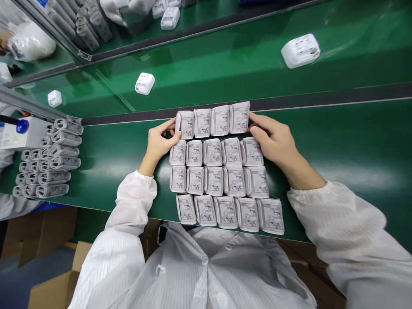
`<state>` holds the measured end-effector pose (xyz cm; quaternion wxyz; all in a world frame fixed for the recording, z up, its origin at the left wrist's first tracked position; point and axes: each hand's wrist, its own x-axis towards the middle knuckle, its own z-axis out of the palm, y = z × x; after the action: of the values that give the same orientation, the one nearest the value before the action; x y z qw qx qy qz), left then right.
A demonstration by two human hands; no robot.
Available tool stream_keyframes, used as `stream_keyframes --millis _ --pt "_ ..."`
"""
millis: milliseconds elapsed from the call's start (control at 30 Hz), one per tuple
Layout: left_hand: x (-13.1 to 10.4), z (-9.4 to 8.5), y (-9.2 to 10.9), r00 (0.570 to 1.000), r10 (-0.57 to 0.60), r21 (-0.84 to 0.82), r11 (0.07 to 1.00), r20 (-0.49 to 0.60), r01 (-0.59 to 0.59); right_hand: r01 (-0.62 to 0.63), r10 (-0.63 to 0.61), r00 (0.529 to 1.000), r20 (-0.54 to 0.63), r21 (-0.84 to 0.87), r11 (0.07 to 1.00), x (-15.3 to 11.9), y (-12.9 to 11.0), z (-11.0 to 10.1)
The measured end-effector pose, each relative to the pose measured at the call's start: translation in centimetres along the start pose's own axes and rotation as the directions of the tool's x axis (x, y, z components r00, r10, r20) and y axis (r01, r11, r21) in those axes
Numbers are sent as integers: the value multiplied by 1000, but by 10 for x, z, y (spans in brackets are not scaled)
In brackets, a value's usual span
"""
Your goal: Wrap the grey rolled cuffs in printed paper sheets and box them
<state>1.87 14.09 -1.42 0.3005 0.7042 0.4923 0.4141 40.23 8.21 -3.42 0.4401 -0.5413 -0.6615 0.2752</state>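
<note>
Bracketing 4 folded, squarish paper packets (219,120), left fingers (166,125) and right fingers (261,121) grip the row's ends.

On my feed I see a glossy green surface (337,146), a green strip (219,64) beyond, metal framing (59,38), cardboard boxes (53,287), bluish floor (14,283).

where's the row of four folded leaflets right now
In the head view, the row of four sits near the middle, between the left hand and right hand, by the dark strip.
</note>
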Motion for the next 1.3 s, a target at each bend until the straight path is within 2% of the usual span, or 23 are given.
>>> stream_keyframes --millis 167,433,600,867,1300 --pt "1 0 -1 1000 8 -24 1000 -9 -9 74 -75 997 14 39 996 0 5 -1" --pt "2 0 1 1000 -30 12 999 8 29 98 -98 995 1 11 995 1 6 1" --pt "3 0 1 999 -36 23 999 24 35 55 -55 998 24 8 998 2 4 0" --pt "2 -2 2 998 -52 49 998 44 50 66 -67 997 26 12 998 1 4 1" --pt "3 0 -1 999 -40 16 999 20 40 23 -23 999 29 -4 1000 3 -4 1"
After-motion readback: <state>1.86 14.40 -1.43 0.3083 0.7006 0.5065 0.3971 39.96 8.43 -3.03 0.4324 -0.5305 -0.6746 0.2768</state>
